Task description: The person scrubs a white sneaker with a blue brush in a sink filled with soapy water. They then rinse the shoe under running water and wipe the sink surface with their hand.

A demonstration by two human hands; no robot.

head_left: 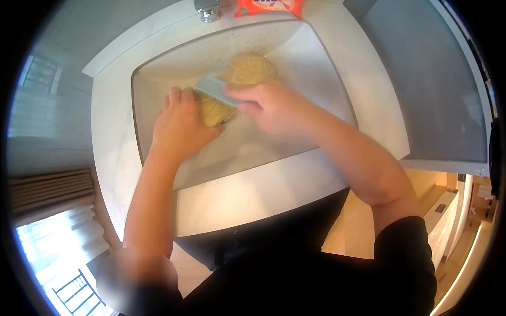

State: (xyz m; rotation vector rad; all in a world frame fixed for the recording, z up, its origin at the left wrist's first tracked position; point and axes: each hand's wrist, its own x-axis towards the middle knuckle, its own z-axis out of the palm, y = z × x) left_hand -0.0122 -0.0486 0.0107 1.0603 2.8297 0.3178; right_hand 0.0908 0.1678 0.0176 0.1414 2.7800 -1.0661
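Observation:
My right hand (pixel 272 104) grips a pale blue-green scrubbing brush (pixel 216 90). The brush's bristles face down onto a yellow-tan rounded item (pixel 213 112), possibly a shoe or slipper. Around the left side of that item is my left hand (pixel 180 120), thumb toward the near side, holding it in the sink. A second yellow-tan item (pixel 251 68) with seam-like lines lies just beyond the brush, touched by neither hand as far as I can see. The brush and my left hand cover much of the nearer item.
Both items are inside a white rectangular sink (pixel 312 79) set in a pale marble-look countertop (pixel 253 193). A chrome faucet (pixel 209 14) stands behind the basin. An orange-red detergent packet (pixel 269 8) lies on the back rim. To the right is a grey panel (pixel 427 79).

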